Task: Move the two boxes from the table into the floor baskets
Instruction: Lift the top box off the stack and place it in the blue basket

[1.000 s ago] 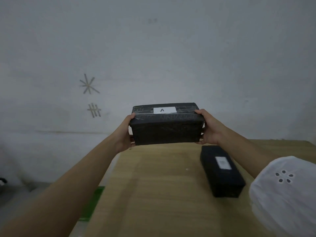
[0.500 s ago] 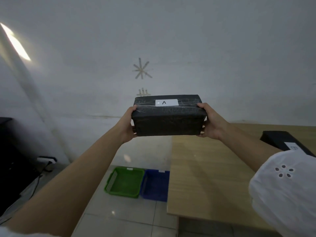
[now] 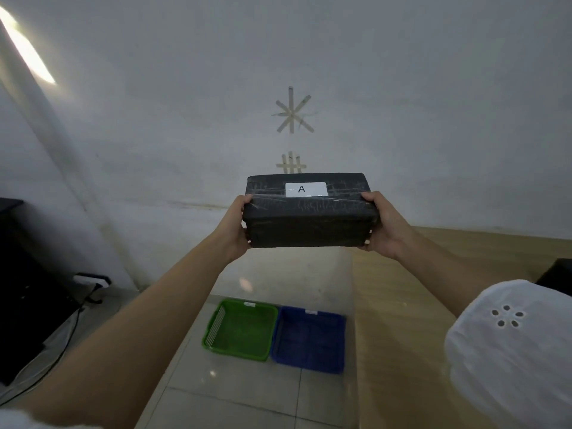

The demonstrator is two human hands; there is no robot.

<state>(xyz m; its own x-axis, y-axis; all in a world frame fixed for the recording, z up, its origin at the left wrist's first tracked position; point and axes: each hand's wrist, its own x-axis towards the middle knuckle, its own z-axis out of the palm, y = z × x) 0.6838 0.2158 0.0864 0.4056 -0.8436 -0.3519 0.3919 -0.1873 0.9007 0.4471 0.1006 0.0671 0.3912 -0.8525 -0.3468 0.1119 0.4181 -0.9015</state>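
Note:
A black wrapped box with a white label "A" [image 3: 309, 212] is held up in the air, level, in front of the wall. My left hand [image 3: 235, 224] grips its left end and my right hand [image 3: 383, 224] grips its right end. Below it on the tiled floor stand a green basket [image 3: 241, 331] and, touching its right side, a blue basket [image 3: 309, 342], both with nothing visible inside. A corner of the second black box [image 3: 557, 275] shows on the wooden table [image 3: 399, 320] at the right, mostly hidden by my white sleeve.
The table's left edge runs just right of the blue basket. Dark furniture [image 3: 18, 292] stands at the far left, with a power strip [image 3: 93, 278] and cables on the floor beside it. Tape marks are stuck on the wall [image 3: 292, 113] behind the box.
My view has swung left away from the table toward the floor. Both baskets have come fully into sight and the second box has slid to the right edge. Both hands keep holding box A.

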